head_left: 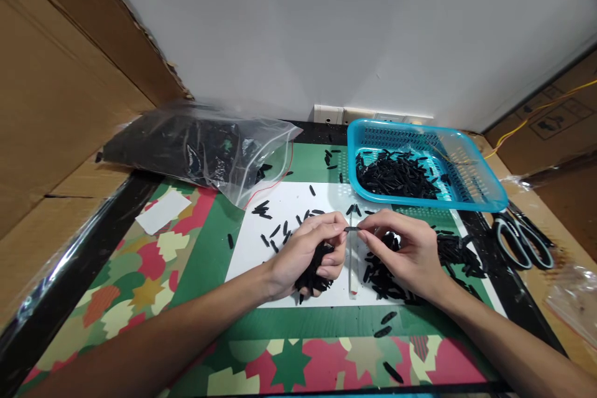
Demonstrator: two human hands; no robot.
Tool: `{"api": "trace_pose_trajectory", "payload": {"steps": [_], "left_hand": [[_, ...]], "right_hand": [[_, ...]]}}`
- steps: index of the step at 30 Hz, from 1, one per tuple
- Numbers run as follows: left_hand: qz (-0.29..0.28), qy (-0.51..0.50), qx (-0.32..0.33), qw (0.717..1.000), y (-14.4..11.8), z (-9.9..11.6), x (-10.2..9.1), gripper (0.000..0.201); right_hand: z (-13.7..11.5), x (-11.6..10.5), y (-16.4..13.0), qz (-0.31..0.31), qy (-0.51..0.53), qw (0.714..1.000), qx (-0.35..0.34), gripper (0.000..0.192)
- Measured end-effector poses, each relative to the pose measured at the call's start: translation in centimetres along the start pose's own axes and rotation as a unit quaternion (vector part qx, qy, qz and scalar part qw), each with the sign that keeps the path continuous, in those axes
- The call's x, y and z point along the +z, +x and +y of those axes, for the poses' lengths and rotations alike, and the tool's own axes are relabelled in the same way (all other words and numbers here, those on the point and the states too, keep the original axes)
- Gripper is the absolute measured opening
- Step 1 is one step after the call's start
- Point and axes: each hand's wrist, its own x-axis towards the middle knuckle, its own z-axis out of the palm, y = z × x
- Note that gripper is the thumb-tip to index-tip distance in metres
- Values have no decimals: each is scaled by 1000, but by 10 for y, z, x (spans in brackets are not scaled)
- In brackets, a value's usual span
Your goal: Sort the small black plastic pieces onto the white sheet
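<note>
My left hand (305, 255) cups a bunch of small black pieces (316, 273) in its palm. Its thumb and forefinger pinch one end of a single black piece (352, 229). My right hand (407, 249) pinches the other end of that same piece, just above a white sheet (289, 211) on the mat. A loose pile of black pieces (387, 273) lies under and beside my right hand. A thin white stick (353, 270) rests on the sheet between my hands.
A blue plastic basket (471, 189) holding several black pieces stands at the back right. A clear bag of black pieces (196, 149) lies at the back left. Scissors (520, 239) lie at the right. Cardboard walls stand on both sides. Stray pieces dot the colourful mat (140, 273).
</note>
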Motion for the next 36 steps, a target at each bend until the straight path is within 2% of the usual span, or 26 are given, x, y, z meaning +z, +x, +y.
{"api": "trace_pose_trajectory", "payload": {"steps": [15,18,20,22,23,25,27,28,30,33,34,36], "left_hand": [[-9,1,16,1000,1,-2,-1,23],[-7,6,12,1000,1,0,0,23],[-5,13,1,1000,0,1,1,24],[-4,17,-12,1000,-1,2,1,26],[-4,16,-16,1000,-2,2,1,27],[-1,14,-15,1000,-3,2,2,29],[3,15,-7,1000,-3,3,2,31],[3,17,-4,1000,-3,3,2,32],[3,18,-3,1000,-3,3,3,34],[1,10,-1,1000,-3,4,3,36],[3,7,1,1000,-3,4,3,36],[9,4,-1,1000,-3,4,3,36]], "right_hand": [[0,-1,1,1,-21,999,-36,9],[-1,-5,3,11,-59,995,-85,13],[1,-14,5,20,-137,973,-182,19],[5,-26,8,47,-248,924,-286,27],[7,-33,10,81,-301,901,-302,29],[8,-45,15,180,-384,876,-228,28],[6,-53,18,254,-399,875,-107,29],[4,-55,19,266,-383,882,-70,29],[-2,-51,19,234,-321,915,-71,23],[-11,-34,12,78,-193,969,-134,13],[-14,-26,10,20,-150,979,-139,13],[-18,-11,4,-41,-100,986,-126,9]]}}
